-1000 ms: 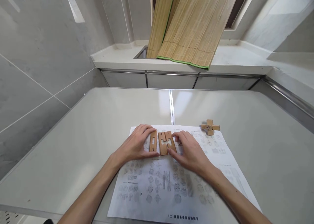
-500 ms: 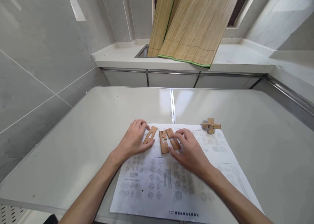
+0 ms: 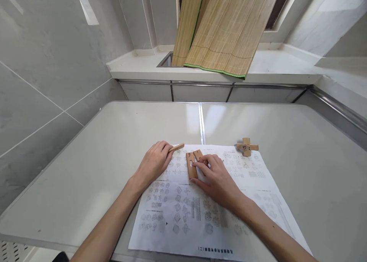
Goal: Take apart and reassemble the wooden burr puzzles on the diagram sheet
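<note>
My left hand [image 3: 156,158] is closed on a slim wooden puzzle piece [image 3: 177,147], which is tipped on its edge at the top of the printed sheet [image 3: 183,231]. To the right lies a flat notched wooden puzzle piece [image 3: 190,169] with a dark mark. My right hand [image 3: 215,178] has its bent fingers and thumb at this piece's right side, gripping it. Just behind, another wooden piece [image 3: 197,154] shows only its upper end; my right fingers cover the rest.
Several wooden pieces joined into a cross [image 3: 247,147] sit at the sheet's upper right corner. The white table [image 3: 94,170] has a seam down its middle. Beyond it, a bamboo mat [image 3: 226,32] hangs over a counter [image 3: 137,69] and partly covers a sink.
My left hand has gripped the slotted piece and turned it from flat onto its edge. My right fingers have moved left, closing around the notched piece and covering more of the piece beside it.
</note>
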The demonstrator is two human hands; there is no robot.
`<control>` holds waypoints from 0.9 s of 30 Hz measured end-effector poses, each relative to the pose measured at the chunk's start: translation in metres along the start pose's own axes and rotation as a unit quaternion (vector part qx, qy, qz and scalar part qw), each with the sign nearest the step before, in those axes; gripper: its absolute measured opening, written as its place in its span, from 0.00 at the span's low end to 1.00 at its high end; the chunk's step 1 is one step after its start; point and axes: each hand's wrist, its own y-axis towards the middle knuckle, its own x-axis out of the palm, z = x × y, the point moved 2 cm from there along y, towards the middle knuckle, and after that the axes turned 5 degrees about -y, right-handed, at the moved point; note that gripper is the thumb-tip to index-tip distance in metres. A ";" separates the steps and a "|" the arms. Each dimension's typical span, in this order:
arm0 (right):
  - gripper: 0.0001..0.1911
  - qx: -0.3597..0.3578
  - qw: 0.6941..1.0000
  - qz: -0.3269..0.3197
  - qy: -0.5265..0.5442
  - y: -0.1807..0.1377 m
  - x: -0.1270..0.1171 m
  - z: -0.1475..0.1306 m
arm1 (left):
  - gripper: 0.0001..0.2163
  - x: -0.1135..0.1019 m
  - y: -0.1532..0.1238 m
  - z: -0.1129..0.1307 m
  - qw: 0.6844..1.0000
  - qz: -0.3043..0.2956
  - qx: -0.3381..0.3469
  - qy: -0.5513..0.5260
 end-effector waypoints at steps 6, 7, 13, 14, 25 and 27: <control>0.18 -0.042 0.999 -0.023 0.015 0.001 -0.004 -0.005 | 0.15 -0.004 -0.001 0.004 0.988 0.014 -0.091 -0.122; 0.19 -0.053 0.998 -0.025 0.020 0.001 -0.005 -0.007 | 0.15 -0.005 -0.001 0.006 0.982 0.009 -0.105 -0.155; 0.20 -0.104 0.994 0.014 0.028 0.001 -0.014 -0.018 | 0.19 -0.005 0.000 0.020 0.957 -0.071 -0.106 -0.261; 0.20 -0.109 0.993 0.021 0.028 0.002 -0.015 -0.018 | 0.19 -0.004 0.000 0.021 0.955 -0.077 -0.102 -0.269; 0.21 -0.119 0.993 0.024 0.003 0.004 -0.016 -0.015 | 0.15 0.000 -0.003 0.027 0.966 -0.061 -0.010 -0.253; 0.20 -0.120 0.993 0.023 0.000 0.004 -0.017 -0.014 | 0.15 -0.001 -0.003 0.028 0.969 -0.053 0.003 -0.242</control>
